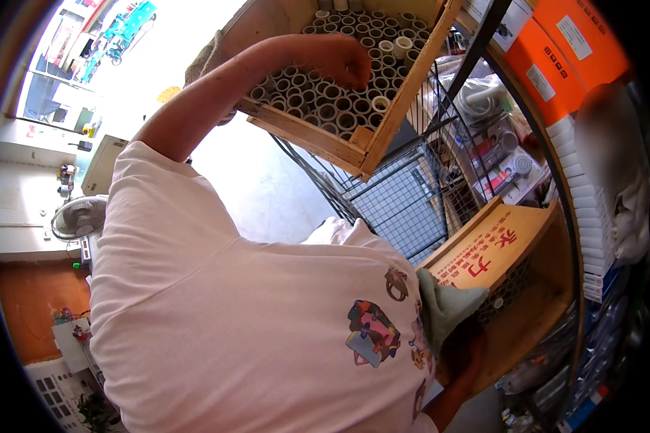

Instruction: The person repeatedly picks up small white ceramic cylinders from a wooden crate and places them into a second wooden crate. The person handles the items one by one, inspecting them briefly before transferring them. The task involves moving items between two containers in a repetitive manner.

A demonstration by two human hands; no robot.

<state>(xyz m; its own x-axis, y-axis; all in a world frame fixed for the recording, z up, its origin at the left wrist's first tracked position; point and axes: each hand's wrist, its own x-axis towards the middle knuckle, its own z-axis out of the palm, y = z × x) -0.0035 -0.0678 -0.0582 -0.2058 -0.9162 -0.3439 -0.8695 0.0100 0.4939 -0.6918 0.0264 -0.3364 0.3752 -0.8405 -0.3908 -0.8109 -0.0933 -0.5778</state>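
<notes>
My left hand [352, 62] is bent down over a wooden crate [403, 103] packed with short white tubes [327, 112] standing on end. Its fingers are curled, and whether they grip a tube is hidden. A few tubes, such as a cream-coloured one [402, 45], stand higher than those around them. My right hand [466, 343] is in shadow beside a second wooden crate [541, 325], its fingers hard to make out. A grey-green cloth [449, 306] hangs just above that hand. Red writing marks this crate's side, and more tube ends [504, 297] show inside.
Beneath the upper crate is a black wire-mesh frame [398, 200]. Shelves at the right hold a packaged shower head [520, 164], orange boxes [569, 54] and stacked white boxes [582, 211]. A fan [80, 217] stands at the left, near a bright opening to outdoors.
</notes>
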